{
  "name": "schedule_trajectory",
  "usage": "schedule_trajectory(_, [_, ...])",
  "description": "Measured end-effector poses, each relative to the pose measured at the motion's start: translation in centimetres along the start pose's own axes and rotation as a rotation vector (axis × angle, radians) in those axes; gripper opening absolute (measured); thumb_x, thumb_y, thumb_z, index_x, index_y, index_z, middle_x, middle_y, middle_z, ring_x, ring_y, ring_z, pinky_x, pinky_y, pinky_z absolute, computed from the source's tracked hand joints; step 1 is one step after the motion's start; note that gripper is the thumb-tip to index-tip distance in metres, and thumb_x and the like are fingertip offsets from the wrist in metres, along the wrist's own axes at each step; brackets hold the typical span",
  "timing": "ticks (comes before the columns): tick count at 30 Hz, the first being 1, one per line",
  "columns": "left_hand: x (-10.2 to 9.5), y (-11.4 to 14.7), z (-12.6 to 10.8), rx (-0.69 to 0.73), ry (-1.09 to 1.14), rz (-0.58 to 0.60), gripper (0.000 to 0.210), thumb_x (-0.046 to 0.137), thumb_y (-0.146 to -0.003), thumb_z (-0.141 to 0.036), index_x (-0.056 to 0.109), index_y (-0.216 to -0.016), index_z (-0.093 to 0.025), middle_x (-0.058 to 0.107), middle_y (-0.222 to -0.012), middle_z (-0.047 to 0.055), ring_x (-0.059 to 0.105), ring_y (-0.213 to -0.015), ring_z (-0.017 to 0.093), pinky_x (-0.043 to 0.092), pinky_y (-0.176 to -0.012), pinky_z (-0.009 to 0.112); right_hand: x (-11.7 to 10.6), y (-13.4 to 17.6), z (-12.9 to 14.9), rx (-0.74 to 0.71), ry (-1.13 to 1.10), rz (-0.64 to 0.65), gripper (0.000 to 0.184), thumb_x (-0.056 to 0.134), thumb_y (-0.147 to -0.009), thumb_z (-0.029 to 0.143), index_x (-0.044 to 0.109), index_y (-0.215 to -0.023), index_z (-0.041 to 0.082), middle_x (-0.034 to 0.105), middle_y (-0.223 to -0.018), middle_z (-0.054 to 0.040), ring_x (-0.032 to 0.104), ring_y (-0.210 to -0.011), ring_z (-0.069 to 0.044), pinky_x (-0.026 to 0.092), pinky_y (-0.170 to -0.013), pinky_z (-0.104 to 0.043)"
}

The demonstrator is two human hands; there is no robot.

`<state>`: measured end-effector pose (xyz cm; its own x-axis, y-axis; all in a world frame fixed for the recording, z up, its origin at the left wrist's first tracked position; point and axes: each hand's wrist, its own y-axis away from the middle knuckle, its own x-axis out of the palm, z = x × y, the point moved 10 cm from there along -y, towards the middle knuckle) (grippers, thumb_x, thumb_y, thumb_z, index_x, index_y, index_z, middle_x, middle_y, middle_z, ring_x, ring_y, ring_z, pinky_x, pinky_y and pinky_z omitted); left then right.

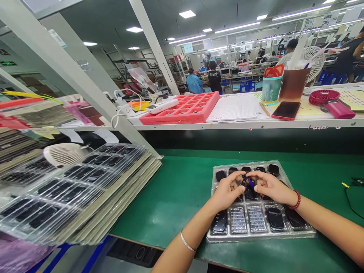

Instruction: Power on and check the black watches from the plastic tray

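A clear plastic tray [238, 239] lies on the green table with small black, glossy, rounded-rectangle pieces in several of its pockets. Two pockets in the front row hold none, and their gridded bottoms show. Over the middle of the tray, my right hand [273, 188] pinches a thin black glossy piece [251, 183] with a blue sheen, held tilted between thumb and fingers. My left hand [229, 189] meets it from the other side, fingers curled and closed at the same dark piece. Whether there is a second part between the left fingertips is too small to tell.
At left stand stacked clear trays of black pieces [93, 174], a white fan [66, 154] on top. The shelf [176, 125] ahead carries a red foam tray [209, 99], papers [236, 108], a phone [286, 110] and a cup [271, 89]. A cable [350, 201] lies at right.
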<state>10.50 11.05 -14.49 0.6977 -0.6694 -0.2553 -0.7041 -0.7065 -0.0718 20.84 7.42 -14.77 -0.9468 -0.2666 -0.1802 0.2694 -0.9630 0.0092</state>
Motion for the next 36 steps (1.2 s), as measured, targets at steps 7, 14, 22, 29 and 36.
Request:
schedule_trajectory(7, [-0.1,-0.1,0.3,-0.010,0.033,-0.010,0.048,0.061,-0.077,-0.027,0.046,-0.122,-0.020,0.056,-0.104,0.008,0.053,-0.057,0.007,0.046,-0.057,0.024,-0.1,-0.1,-0.1,-0.004,-0.027,-0.007,0.042,0.059,-0.079,0.023,0.047,-0.120,0.017,0.038,-0.053,0.0094,0.038,-0.048,-0.008,0.034,-0.049,-0.022])
schedule_trajectory(14, [-0.6,-0.3,0.2,-0.054,0.198,-0.069,0.039,0.050,-0.082,-0.022,0.047,-0.120,-0.018,0.060,-0.111,0.011,0.063,-0.087,0.018,0.047,-0.064,0.024,-0.7,-0.6,-0.6,0.036,-0.233,-0.059,0.047,0.056,-0.078,0.027,0.046,-0.123,0.020,0.062,-0.091,-0.0050,0.063,-0.077,-0.018,0.051,-0.060,-0.028])
schedule_trajectory(22, [-0.6,-0.2,0.5,-0.079,0.226,-0.090,0.034,0.057,-0.072,-0.012,0.054,-0.105,-0.016,0.063,-0.090,0.006,0.059,-0.071,0.013,0.049,-0.069,0.027,-0.3,-0.4,-0.3,0.013,-0.150,-0.045,0.031,0.055,-0.076,0.018,0.054,-0.107,0.018,0.063,-0.084,-0.0034,0.063,-0.067,-0.015,0.049,-0.055,-0.026])
schedule_trajectory(29, [-1.0,0.0,-1.2,-0.045,0.138,-0.105,0.028,0.053,-0.073,-0.014,0.053,-0.101,-0.016,0.062,-0.083,0.003,0.059,-0.070,0.014,0.048,-0.065,0.027,-0.2,0.2,1.7,-0.063,0.049,-0.045,0.021,0.049,-0.079,0.017,0.054,-0.100,0.019,0.062,-0.093,-0.0053,0.061,-0.083,-0.020,0.049,-0.068,-0.033])
schedule_trajectory(36, [1.4,4.7,-5.6,0.147,-0.658,0.034,0.007,0.056,-0.077,-0.020,0.062,-0.081,-0.019,0.063,-0.106,0.006,0.051,-0.106,0.024,0.036,-0.095,0.041,4.5,3.0,5.6,-0.225,0.847,0.074,0.009,0.057,-0.079,0.020,0.066,-0.078,0.020,0.060,-0.080,-0.0042,0.054,-0.081,-0.021,0.042,-0.078,-0.036])
